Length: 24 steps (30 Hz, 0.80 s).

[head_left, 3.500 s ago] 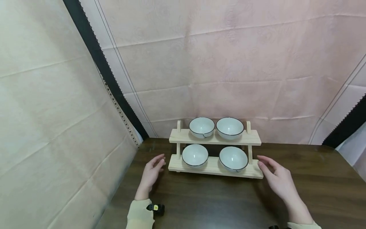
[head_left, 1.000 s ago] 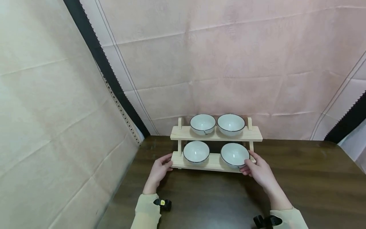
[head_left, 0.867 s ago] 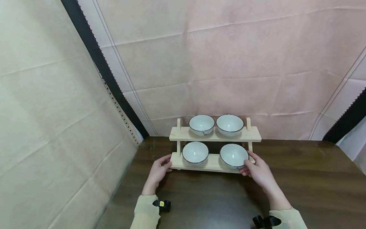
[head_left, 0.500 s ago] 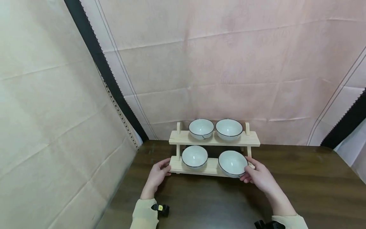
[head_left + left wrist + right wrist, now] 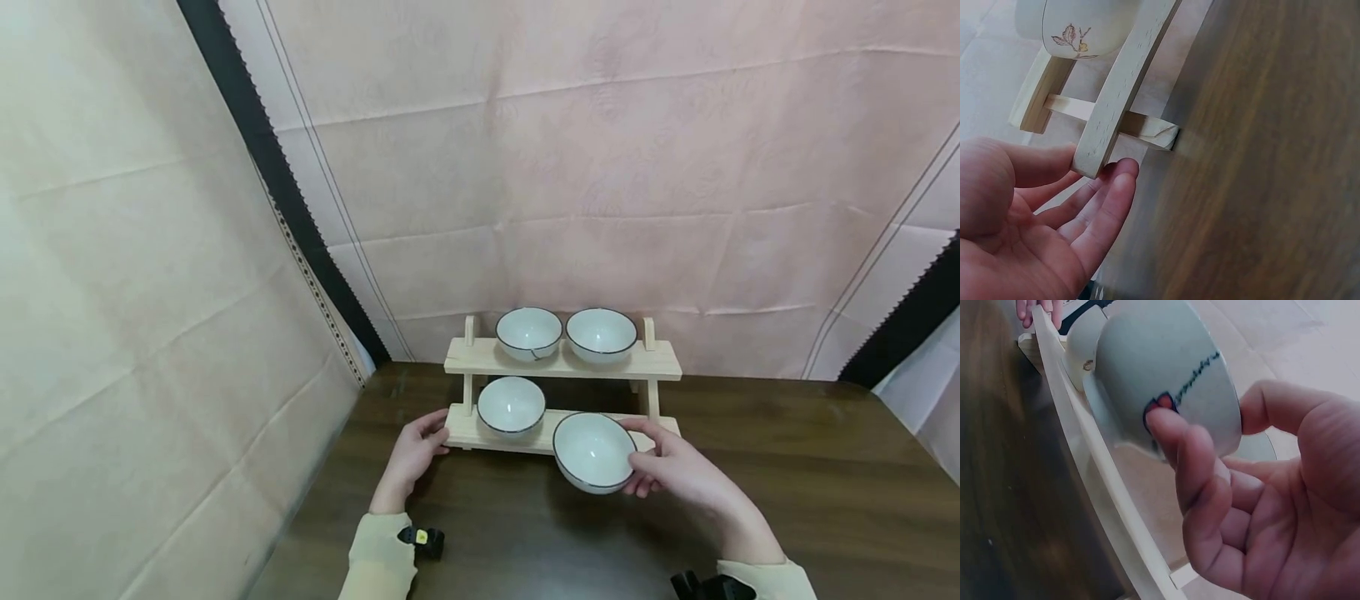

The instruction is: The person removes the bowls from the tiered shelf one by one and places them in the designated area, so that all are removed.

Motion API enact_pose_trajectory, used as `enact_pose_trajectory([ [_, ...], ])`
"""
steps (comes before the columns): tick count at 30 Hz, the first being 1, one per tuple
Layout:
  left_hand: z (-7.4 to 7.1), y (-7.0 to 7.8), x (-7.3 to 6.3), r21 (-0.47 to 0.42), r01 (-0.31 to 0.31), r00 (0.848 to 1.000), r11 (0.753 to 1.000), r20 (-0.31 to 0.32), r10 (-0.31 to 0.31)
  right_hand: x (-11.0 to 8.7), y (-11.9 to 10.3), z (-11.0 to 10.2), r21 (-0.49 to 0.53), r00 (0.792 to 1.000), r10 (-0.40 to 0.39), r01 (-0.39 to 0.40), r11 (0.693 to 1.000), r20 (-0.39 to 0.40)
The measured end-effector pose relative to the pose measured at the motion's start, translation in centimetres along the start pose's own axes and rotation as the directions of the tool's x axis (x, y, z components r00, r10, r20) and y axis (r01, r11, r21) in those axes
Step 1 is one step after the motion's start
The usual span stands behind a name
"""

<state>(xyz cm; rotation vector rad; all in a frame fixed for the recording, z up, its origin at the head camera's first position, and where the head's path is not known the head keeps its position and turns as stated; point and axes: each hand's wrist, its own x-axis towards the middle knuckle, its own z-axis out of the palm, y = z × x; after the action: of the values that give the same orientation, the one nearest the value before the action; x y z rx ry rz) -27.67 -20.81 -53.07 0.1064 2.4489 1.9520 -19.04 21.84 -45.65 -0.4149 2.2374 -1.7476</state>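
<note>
At the far side of a dark brown, wood-grained counter (image 5: 510,542), glossy where light falls on it, stands a pale two-tier wooden rack (image 5: 472,357) in front of a creased, pinkish cloth backdrop (image 5: 600,167). To the left hangs a cream cloth sheet (image 5: 135,250), and a black strip (image 5: 277,179) with a toothed edge slants down toward the counter; a second dark strip (image 5: 911,312) slants down at the right. Both hands are occupied: the left hand (image 5: 415,450) grips the left end of the lower board between thumb and fingers, while the right hand (image 5: 678,462) grasps a white, dark-rimmed bowl (image 5: 595,450) by its right side. That bowl is tipped slightly forward before the right part of the lower board, its shadow falling on the counter (its outside bears a red-and-dark petal motif, seen from the right wrist). Another bowl (image 5: 512,406) sits on the left of the lower board, and two more bowls (image 5: 529,329) stand side by side on the upper board. Pale sleeves (image 5: 378,554) cover the forearms.
</note>
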Motion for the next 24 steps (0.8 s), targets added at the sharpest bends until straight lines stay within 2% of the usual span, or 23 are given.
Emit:
enact_pose_trajectory([
  [7,0.0,-0.4,0.2,-0.009,0.016,1.0,1.0,0.007,-0.015,0.2,-0.1,1.1,0.027,1.0,0.01,-0.01,1.0,0.019],
  [14,-0.2,0.1,0.1,0.007,0.004,1.0,1.0,0.004,-0.004,0.6,-0.3,2.0,0.043,0.997,0.0,-0.004,0.999,0.075],
  [24,0.1,0.3,0.0,-0.018,0.01,1.0,1.0,0.006,-0.01,1.1,0.0,3.5,0.042,0.99,0.0,-0.006,0.999,0.141],
])
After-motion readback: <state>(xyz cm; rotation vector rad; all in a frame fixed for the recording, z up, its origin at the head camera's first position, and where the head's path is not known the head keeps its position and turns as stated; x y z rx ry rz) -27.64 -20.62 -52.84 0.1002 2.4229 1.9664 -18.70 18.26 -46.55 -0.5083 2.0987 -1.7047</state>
